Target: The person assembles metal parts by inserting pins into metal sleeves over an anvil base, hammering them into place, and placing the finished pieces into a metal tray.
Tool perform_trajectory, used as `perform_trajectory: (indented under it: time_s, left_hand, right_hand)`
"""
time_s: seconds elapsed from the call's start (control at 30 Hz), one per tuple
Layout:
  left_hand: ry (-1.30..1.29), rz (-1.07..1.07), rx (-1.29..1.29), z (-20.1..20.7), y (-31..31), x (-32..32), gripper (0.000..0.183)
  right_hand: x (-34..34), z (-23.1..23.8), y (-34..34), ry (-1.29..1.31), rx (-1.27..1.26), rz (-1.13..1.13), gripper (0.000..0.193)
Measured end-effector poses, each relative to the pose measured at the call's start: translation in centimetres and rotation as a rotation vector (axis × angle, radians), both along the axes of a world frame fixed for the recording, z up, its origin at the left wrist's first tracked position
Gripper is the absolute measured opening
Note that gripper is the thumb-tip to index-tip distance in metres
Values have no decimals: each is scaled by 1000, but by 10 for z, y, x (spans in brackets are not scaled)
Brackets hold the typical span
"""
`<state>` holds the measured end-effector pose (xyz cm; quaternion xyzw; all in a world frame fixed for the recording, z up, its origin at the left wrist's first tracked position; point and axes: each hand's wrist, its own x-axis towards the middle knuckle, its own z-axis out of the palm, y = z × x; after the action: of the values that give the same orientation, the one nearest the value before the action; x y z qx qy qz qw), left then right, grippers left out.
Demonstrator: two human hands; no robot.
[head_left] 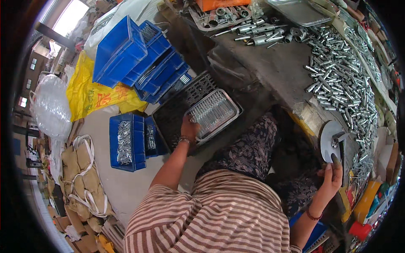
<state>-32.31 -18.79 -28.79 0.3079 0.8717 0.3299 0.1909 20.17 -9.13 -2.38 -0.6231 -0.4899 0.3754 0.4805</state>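
A yellow bag (90, 90) with red print lies on the floor left of the blue bins. A clear bag (50, 105) sits further left, tan sacks (86, 181) below it.

Shiny metal tray (214, 113), glossy blue plastic bins (125, 141).

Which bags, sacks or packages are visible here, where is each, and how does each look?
Yellow plastic bag: on the floor left of the stacked blue bins, crumpled, red print.
Clear plastic bag: far left, puffed, tied.
Tan sacks: lower left, piled, white straps.
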Motion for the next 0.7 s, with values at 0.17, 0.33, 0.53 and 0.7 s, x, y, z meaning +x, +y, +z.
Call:
perform_trajectory:
  time_s: [0.17, 0.33, 0.53, 0.7]
  left_hand:
    - [54, 69, -156, -8, 13, -9, 55]
    - [12, 96, -279, 12, 44, -3, 49]
    - [68, 78, -292, 1, 43, -14, 42]
    - [124, 29, -279, 5, 39, -8, 44]
  right_hand:
    - [2, -9, 4, 3, 10, -19, 31]
    - [-3, -5, 2, -24, 18, -43, 31]
    - [-4, -6, 1, -70, 18, -36, 29]
    - [-4, -9, -2, -79, 36, -44, 27]
